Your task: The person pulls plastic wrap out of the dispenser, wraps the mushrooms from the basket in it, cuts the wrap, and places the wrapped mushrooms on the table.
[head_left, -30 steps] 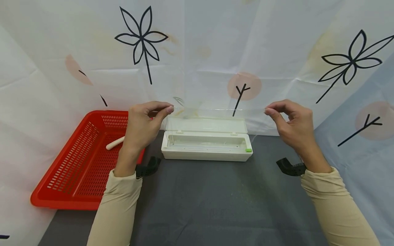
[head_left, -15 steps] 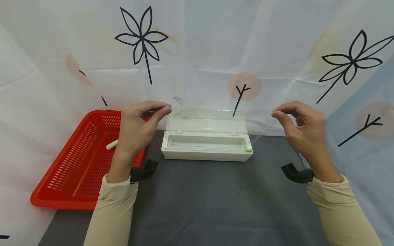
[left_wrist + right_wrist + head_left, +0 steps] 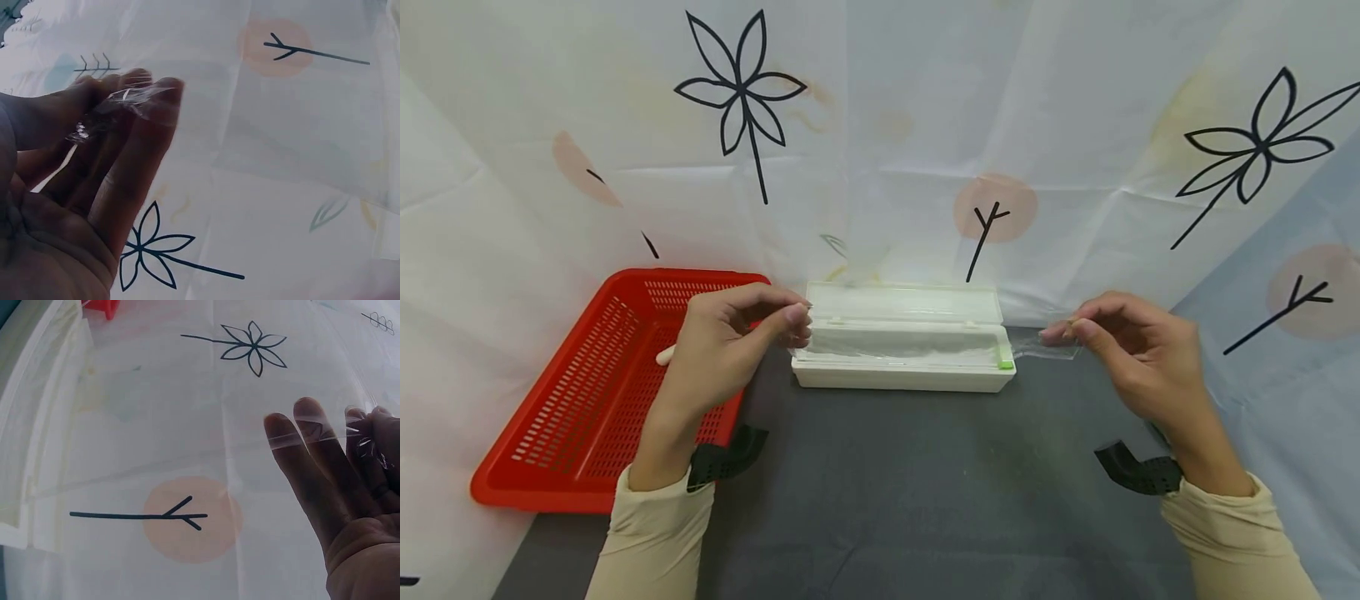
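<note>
Near edge of worktop: two beige long sleeves (image 3: 651, 533) come in over the dark grey worktop (image 3: 910, 483), each wrist with a black strap mount.
Left hand: left hand (image 3: 722, 354) is raised just left of the box; its grip is thumb and forefinger pinched together on the left end of the film, seen crumpled at the fingertips (image 3: 159, 94) in the left wrist view.
Right hand: right hand (image 3: 1138, 354) is off the box's right end, well apart from the left; its grip is pinched on the film's right end.
Film: thin clear plastic film (image 3: 910, 342) is stretched between both hands, lying low across the open box, with a strip running past the right end.
Box: long white plastic dispenser box (image 3: 898, 377) rests on the worktop, lid up at the back, small green tab (image 3: 1005, 364) at its right front corner.
Left side: red perforated plastic basket (image 3: 580, 392) lies beside the box; a white stick (image 3: 664, 357) lies inside.
Far back: white sheet printed with black flowers (image 3: 925, 125).
</note>
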`<move>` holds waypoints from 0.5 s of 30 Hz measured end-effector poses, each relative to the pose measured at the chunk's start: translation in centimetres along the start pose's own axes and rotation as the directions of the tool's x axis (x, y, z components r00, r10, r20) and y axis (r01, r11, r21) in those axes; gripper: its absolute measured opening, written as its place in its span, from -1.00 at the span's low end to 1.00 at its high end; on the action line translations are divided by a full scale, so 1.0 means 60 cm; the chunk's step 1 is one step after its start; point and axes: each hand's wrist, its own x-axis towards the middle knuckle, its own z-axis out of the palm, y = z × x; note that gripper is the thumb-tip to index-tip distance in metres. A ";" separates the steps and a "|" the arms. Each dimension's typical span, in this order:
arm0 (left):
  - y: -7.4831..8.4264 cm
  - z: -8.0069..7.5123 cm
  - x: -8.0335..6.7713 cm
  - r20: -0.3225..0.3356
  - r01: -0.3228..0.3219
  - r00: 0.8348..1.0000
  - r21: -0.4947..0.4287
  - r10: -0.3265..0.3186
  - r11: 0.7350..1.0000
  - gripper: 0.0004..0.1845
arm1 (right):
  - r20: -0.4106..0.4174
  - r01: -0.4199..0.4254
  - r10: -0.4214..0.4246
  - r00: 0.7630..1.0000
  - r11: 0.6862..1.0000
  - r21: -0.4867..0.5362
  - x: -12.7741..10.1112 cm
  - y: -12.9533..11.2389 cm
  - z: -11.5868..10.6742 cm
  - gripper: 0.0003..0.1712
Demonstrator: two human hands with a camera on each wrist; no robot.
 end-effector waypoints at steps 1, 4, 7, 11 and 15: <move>0.001 -0.001 -0.004 0.027 0.028 0.999 -0.006 -0.028 1.000 -0.91 | 0.021 -0.011 0.010 1.000 0.999 0.053 -0.003 0.000 0.000 -0.93; 0.001 -0.006 -0.015 0.122 0.121 0.985 -0.014 -0.119 0.993 -0.92 | 0.095 -0.050 0.032 0.995 0.980 0.191 -0.012 0.002 0.002 -0.87; -0.004 -0.008 -0.027 0.229 0.234 0.948 -0.024 -0.223 0.972 -0.93 | 0.184 -0.106 0.053 0.981 0.951 0.290 -0.026 0.012 0.004 -0.82; -0.026 -0.002 -0.044 0.357 0.423 0.850 -0.025 -0.387 0.906 -0.89 | 0.299 -0.255 0.160 0.941 0.915 0.313 -0.056 0.032 0.008 -0.74; -0.062 0.012 -0.067 0.455 0.523 0.757 0.011 -0.470 0.852 -0.83 | 0.385 -0.468 0.356 0.851 0.848 0.249 -0.091 0.058 0.024 -0.80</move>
